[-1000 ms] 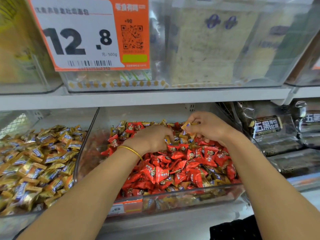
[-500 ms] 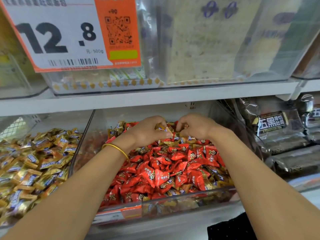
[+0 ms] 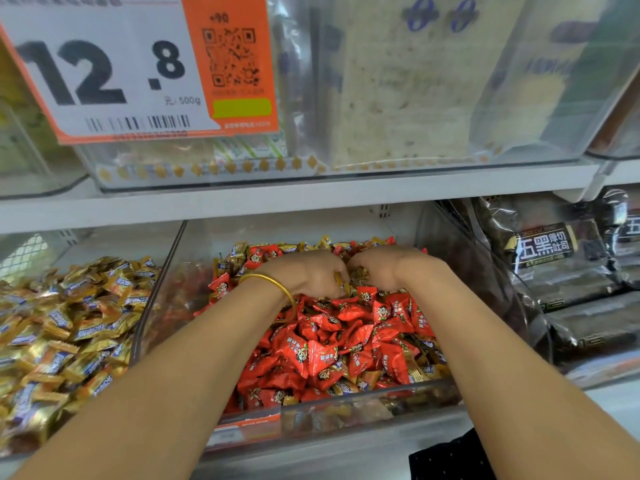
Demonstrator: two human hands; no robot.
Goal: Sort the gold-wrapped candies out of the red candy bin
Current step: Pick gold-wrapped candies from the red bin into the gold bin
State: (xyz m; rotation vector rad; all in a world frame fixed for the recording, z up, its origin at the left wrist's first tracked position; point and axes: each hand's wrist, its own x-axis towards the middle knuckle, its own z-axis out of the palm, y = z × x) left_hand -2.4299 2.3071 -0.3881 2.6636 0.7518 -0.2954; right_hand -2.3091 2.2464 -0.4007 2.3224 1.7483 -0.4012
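1. Your left hand (image 3: 308,275) is curled at the back of the red candy bin (image 3: 346,410). Its fingers (image 3: 332,268) pinch a gold-wrapped candy (image 3: 341,281).
2. Your right hand (image 3: 381,268) is just beside the left one, with its fingers bent down into the pile. I cannot tell whether they hold anything.
3. I judge that both hands work at the back because many gold pieces sit there. Other gold strays (image 3: 369,379) lie near the front wall, among the red candies (image 3: 322,355).
4. The pinched candy is mostly hidden. Its visible end points down toward the pile, and its long axis seems steep, but I cannot tell this surely.
5. The gold strays lie flat, with long axes in many directions, so you probably need a different angle for each 1.
6. The heap of gold candies (image 3: 69,323) in the next bin on your left is probably where the gold pieces belong.
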